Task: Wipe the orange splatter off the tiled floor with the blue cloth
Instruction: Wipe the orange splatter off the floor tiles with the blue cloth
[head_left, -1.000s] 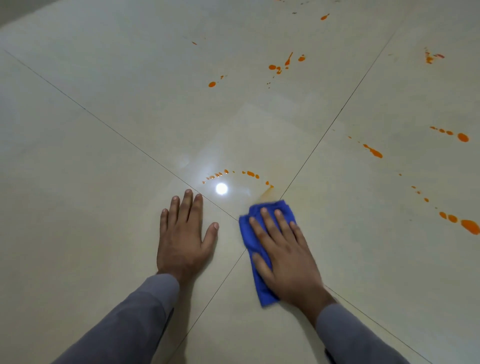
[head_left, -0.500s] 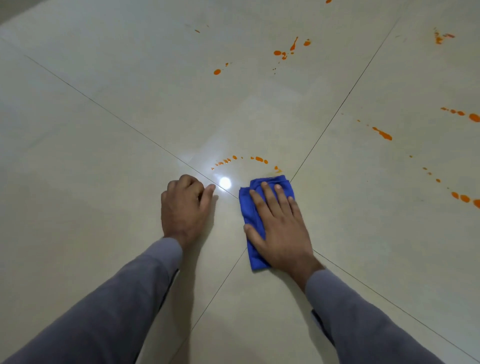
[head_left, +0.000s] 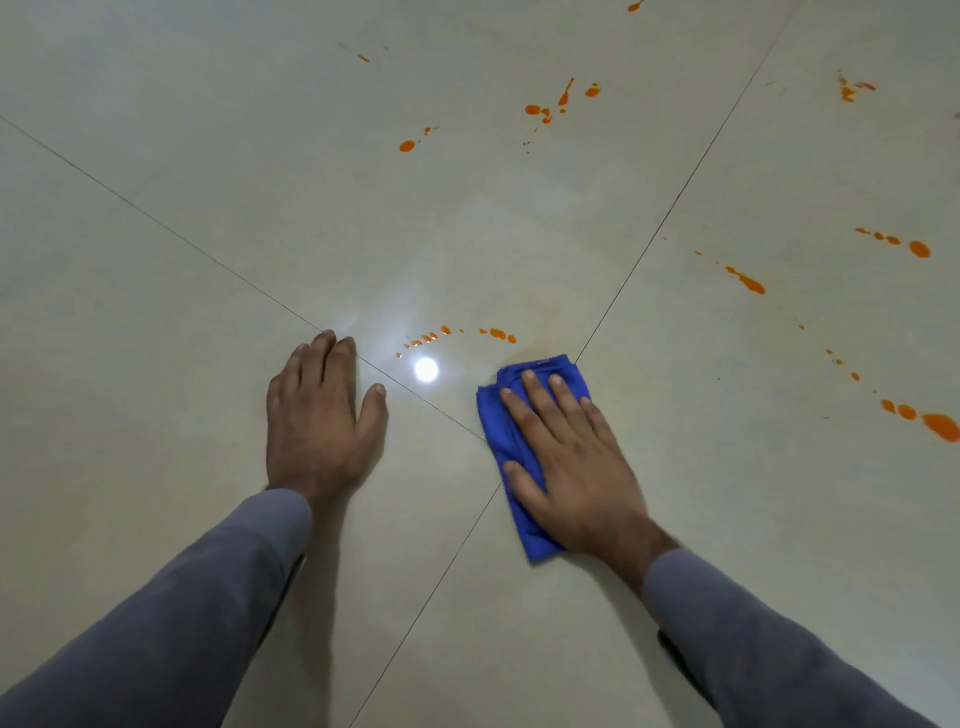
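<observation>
**Left hand flattens again as the cloth sits short of the nearest drops**

The tiled floor (head_left: 156, 322) fills the view: large, glossy, pale cream tiles meeting at thin dark grout lines (head_left: 670, 208), polished enough to throw back a round white glare spot (head_left: 426, 370). Across it, the orange splatter (head_left: 550, 106) lies in thick, wet-looking beads and streaks: a cluster at the far middle, trails down the right side ending in a larger blob (head_left: 941, 426), and a short arc of small drops (head_left: 467, 332) just beyond the hands.

The two grey sleeves (head_left: 218, 597) reach in from below. Half a second ago the left hand (head_left: 317, 421) was curled into a loose fist on the tile; now it lies flat, fingers straight and close together, thumb out, bracing near the grout crossing. I judge this as a shift of body weight ahead of a new stroke.

The right hand (head_left: 566, 457) presses flat on the blue cloth (head_left: 501, 415), fingers spread and straight. The cloth is soft, folded into a long rectangle with rumpled edges, and it lies just right of the grout crossing, its far edge near the right end of the arc but not touching it. A faint orange haze (head_left: 540, 347) shows on the tile just ahead of the cloth, which suggests one drop is already smeared away. Most of the splatter remains, so the job looks barely begun.
</observation>
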